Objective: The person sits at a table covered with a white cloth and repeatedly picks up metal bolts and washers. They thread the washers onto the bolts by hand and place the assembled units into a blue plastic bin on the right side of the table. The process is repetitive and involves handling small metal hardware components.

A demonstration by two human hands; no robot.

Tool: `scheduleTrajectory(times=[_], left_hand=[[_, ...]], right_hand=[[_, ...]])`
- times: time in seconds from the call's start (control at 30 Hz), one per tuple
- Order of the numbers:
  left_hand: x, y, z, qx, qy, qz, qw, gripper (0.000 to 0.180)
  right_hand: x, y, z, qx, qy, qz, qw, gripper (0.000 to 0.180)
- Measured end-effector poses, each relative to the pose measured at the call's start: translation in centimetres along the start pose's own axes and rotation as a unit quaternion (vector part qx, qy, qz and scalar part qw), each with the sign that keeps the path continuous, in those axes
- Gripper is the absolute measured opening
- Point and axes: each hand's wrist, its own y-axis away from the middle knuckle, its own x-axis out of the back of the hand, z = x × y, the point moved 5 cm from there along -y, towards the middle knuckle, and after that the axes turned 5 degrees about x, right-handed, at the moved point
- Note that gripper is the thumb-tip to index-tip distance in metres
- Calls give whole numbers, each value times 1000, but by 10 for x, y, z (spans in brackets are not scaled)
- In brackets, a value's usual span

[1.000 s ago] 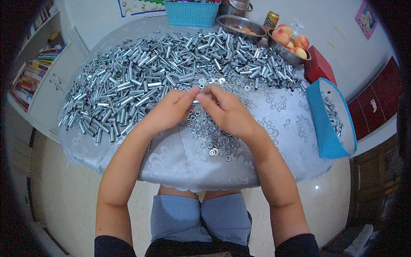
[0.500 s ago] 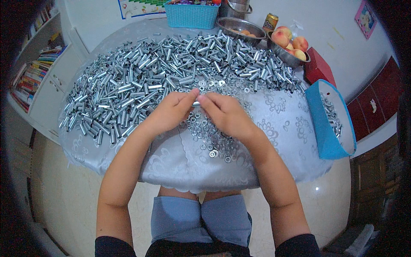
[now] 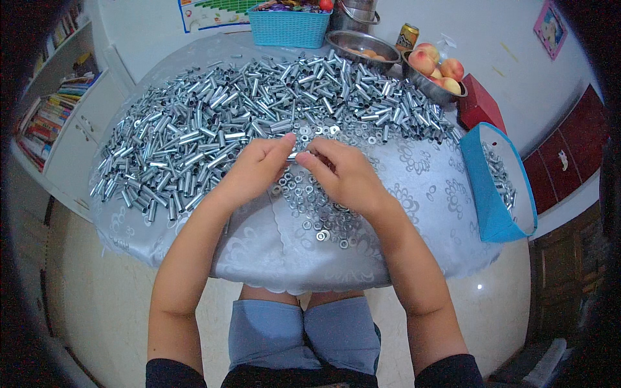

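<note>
My left hand (image 3: 257, 163) is closed around a short shiny metal tube (image 3: 292, 156), with its thumb pointing up along it. From the other side, my right hand (image 3: 344, 173) pinches at the tube's right end with thumb and forefinger. Whether a nut or washer is between those right fingertips is hidden. Beneath and between both hands lie loose nuts and washers (image 3: 309, 199) on the silvery tablecloth (image 3: 414, 220). A wide heap of similar metal tubes (image 3: 220, 119) spreads beyond my hands and to the left.
On the right stands a blue fabric bin (image 3: 475, 187) holding metal pieces. Along the back are a turquoise basket (image 3: 288, 29), a steel bowl (image 3: 362, 46), a can (image 3: 407, 37), a bowl of peaches (image 3: 435, 87) and a red box (image 3: 480, 103). A bookcase (image 3: 71, 123) stands left.
My right hand's fingers have shifted and loosened slightly at the tube's end, the forefinger lifting away from the thumb. My left hand keeps its grip nearly in place.
</note>
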Motion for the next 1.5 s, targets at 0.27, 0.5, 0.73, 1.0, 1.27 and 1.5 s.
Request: scheduleTrajectory(times=[0.27, 0.5, 0.73, 1.0, 1.27, 1.5], left_hand=[[-4, 3, 5, -62, -41, 37, 997, 46], [2, 3, 2, -74, -61, 47, 994, 45], [-1, 14, 22, -321, -354, 144, 867, 26], [0, 10, 17, -233, -243, 120, 934, 36], [1, 3, 1, -98, -69, 73, 990, 44], [-8, 24, 29, -399, -449, 203, 773, 22]], right_hand=[[-13, 7, 21, -271, -321, -84, 904, 30], [-5, 0, 2, 10, -67, -11, 998, 30], [-31, 12, 25, -321, -504, -159, 786, 40], [-15, -1, 11, -101, -156, -4, 983, 29], [2, 2, -20, 157, 95, 42, 982, 18], [-28, 12, 18, -344, -445, -120, 818, 40]])
